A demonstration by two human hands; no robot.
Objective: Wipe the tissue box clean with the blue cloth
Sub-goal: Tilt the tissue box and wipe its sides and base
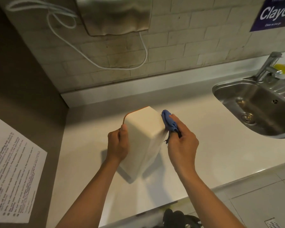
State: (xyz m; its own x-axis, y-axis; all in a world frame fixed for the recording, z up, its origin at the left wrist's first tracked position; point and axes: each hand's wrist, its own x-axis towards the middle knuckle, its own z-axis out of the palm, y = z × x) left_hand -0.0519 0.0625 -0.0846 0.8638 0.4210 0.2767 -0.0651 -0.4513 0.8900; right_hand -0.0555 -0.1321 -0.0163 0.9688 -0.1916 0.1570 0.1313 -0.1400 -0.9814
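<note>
Right hand [182,142], fingers curled round a bunched blue cloth [169,120], pressing the cloth against the right side of the tissue box [143,137]. Thumb on top of the cloth, a frayed corner dangling below the knuckles. Left hand [118,143] clasping the box's left side, thumb up along the near-left edge, fingers tucked out of sight behind (so their exact lie cannot be told).

Tissue box: plain white, rounded corners, tilted with a broad blank face turned up toward the camera, a thin orange-brown rim showing along its far-left edge. Held over the middle of the white countertop [204,153], shadow falling beneath it; whether its lower end touches the counter cannot be told.

Farther out, to the right: a stainless steel sink [247,89] set into the counter, drain near its front, a metal tap [268,66] at the far edge, something yellow [282,68] just behind the tap. Beyond the counter, a tiled wall [187,38] with grimy streaks, a metal dispenser-like unit [115,15] mounted high, and a white cable [95,63] looping down from it. Far right on the wall, a dark blue sign [273,14] reading "ClayG".

To the left, a grey-brown side panel [23,79] carrying a printed paper notice [13,170] (text too blurred to read). Near edge, below the counter: a dark object [178,218], unclear what.
</note>
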